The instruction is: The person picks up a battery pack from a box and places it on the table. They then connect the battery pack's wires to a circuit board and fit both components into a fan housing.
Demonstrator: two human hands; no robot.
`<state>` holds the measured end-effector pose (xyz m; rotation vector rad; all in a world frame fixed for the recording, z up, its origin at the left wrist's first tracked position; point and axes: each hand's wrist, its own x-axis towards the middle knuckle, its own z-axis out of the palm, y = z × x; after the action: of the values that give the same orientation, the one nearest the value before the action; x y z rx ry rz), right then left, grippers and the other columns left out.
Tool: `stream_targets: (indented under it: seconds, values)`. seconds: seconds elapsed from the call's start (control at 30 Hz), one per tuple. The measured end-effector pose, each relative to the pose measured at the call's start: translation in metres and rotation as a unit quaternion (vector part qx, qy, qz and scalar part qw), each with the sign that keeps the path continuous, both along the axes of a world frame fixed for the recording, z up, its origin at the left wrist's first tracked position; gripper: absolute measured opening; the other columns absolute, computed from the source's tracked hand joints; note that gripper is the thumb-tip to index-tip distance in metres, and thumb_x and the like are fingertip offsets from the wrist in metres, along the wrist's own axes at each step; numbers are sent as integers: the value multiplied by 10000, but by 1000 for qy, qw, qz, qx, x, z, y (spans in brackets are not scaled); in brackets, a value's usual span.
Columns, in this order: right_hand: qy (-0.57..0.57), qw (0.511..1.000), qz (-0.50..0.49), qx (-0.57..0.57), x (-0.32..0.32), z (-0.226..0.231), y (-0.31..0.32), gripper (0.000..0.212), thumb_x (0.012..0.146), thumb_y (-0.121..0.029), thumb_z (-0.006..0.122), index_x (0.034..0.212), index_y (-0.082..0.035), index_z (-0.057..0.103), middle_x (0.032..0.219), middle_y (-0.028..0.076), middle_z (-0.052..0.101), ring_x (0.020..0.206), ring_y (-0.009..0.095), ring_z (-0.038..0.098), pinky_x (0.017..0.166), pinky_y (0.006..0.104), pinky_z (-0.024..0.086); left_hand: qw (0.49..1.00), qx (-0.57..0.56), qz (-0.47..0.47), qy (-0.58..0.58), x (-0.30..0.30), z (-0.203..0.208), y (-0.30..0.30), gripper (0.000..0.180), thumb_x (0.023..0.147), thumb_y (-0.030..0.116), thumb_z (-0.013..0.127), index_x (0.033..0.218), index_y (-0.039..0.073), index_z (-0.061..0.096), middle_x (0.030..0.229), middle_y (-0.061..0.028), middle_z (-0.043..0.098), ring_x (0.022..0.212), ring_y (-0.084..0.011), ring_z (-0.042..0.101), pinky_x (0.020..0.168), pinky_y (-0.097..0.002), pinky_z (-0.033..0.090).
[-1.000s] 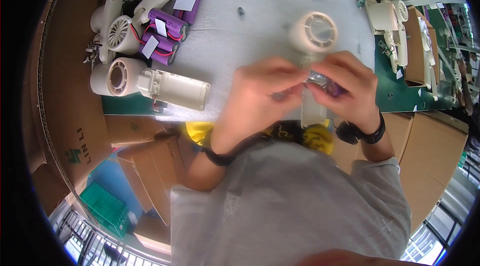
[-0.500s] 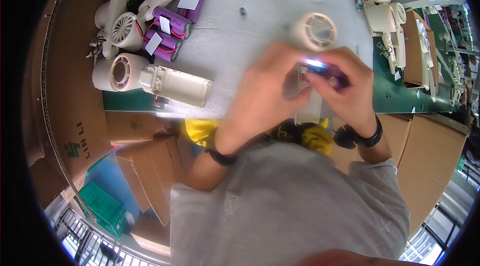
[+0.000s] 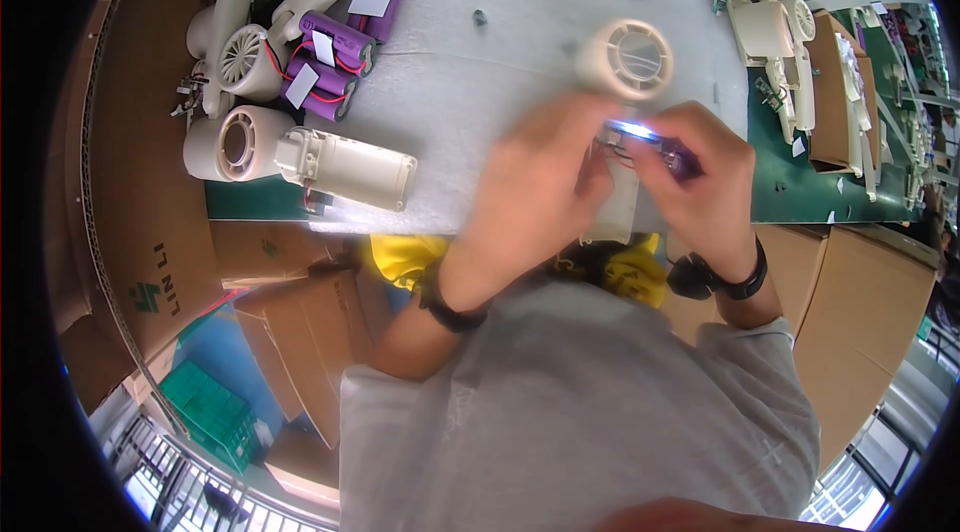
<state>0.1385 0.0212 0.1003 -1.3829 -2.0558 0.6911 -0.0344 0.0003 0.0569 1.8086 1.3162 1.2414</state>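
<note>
Cardboard wall stands at far left; next, on the bench, lie pale fan parts, 3 purple battery packs and 1 fan with an opened handle. Left hand is blurred near the circuit board; cannot tell whether it grips. Board sits between the hands, near 1 pale fan; its blue-white glow is new versus 1.0 s ago, so it is probably powered. Right hand pinches the board and a purple cell. Farther right: more fan pieces, an open carton.
</note>
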Motion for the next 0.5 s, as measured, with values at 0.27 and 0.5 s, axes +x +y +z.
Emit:
stream_targets:
  seconds: [0.27, 0.5]
  values:
    - [2, 994, 49, 92, 3, -6, 0, 172, 757, -24, 781, 914, -24, 711, 844, 82, 655, 612, 197, 636, 525, 300, 505, 999, -12, -25, -24, -2, 2, 2, 460, 709, -43, 700, 1136, 97, 604, 830, -105, 608, 704, -254, 622, 633, -362, 513]
    - [-41, 992, 35, 118, 1, -7, -5, 181, 743, -33, 790, 907, -27, 714, 861, 65, 648, 646, 202, 630, 534, 310, 504, 999, -25, -22, -31, -2, 2, 1, 463, 701, -39, 708, 1131, 103, 612, 837, -100, 609, 710, -251, 621, 635, -358, 516]
